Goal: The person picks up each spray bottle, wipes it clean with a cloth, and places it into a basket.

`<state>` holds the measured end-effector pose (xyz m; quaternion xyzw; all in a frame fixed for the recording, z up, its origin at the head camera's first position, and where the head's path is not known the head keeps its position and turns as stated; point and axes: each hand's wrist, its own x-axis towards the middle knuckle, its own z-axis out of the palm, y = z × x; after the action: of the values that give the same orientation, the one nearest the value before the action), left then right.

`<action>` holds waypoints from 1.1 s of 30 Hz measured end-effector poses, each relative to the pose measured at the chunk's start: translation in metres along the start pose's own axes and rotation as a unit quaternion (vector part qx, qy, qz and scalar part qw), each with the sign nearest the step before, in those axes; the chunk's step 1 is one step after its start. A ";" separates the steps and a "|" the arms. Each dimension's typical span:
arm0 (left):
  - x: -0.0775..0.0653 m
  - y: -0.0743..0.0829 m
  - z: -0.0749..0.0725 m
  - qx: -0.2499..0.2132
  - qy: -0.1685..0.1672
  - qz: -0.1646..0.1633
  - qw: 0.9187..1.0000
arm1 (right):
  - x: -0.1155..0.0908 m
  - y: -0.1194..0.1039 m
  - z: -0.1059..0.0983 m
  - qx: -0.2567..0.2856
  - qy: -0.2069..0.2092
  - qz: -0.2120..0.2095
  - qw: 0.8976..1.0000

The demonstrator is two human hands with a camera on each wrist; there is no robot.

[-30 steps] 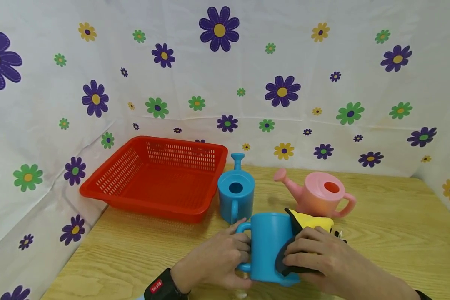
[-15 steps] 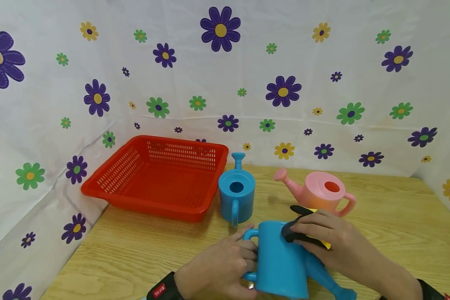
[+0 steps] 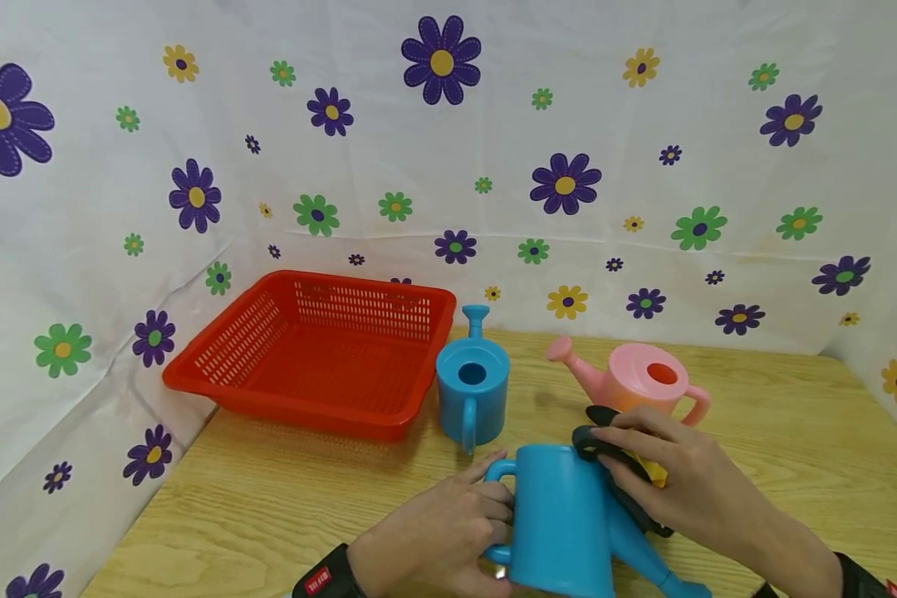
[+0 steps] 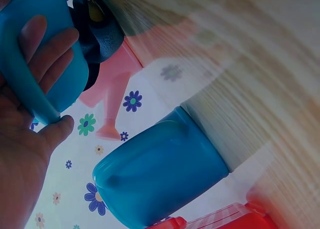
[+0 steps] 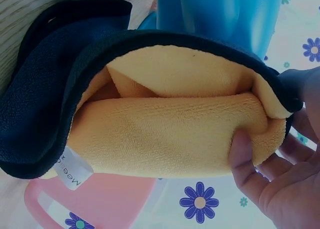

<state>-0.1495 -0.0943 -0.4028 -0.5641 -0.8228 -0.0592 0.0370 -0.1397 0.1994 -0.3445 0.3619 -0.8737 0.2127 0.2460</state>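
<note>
My left hand (image 3: 456, 527) grips the handle of a blue watering can (image 3: 561, 523) near the front of the table. In the left wrist view the fingers pass through the handle loop and the thumb (image 4: 57, 134) lies at its end. The can leans, its spout (image 3: 646, 556) pointing down to the right. My right hand (image 3: 680, 473) pinches a folded cloth, dark on one side and yellow on the other (image 5: 175, 134), at the can's upper right edge. A white label (image 5: 74, 169) hangs from the cloth's border.
A second blue watering can (image 3: 473, 394) stands behind, beside a red plastic basket (image 3: 389, 419) at the left. A pink watering can (image 3: 635, 378) stands just behind the right hand. A flower-print sheet (image 3: 448, 141) hangs round the wooden table (image 3: 284, 498).
The held watering can has tilted, and its spout has come into view at the lower right. The right hand has moved the cloth from the can's side up to its upper right edge.
</note>
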 end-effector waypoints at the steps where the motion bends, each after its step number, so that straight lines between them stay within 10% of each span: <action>1: 0.000 0.000 0.000 -0.003 -0.001 -0.001 1.000 | 0.000 0.000 0.000 0.002 -0.002 -0.001 1.000; 9: -0.001 -0.001 0.002 -0.008 0.015 -0.012 1.000 | -0.003 0.002 -0.002 0.033 -0.015 -0.018 0.999; 21: -0.003 -0.014 -0.001 0.001 0.067 -0.010 0.998 | -0.014 0.002 0.000 0.095 -0.033 -0.160 0.982; 33: -0.006 -0.023 -0.002 -0.029 0.102 -0.010 0.994 | -0.023 -0.002 -0.006 0.121 -0.108 -0.174 0.971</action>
<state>-0.1685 -0.1083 -0.4029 -0.5477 -0.8183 -0.1408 0.1033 -0.1226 0.2137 -0.3526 0.5565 -0.7862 0.2303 0.1381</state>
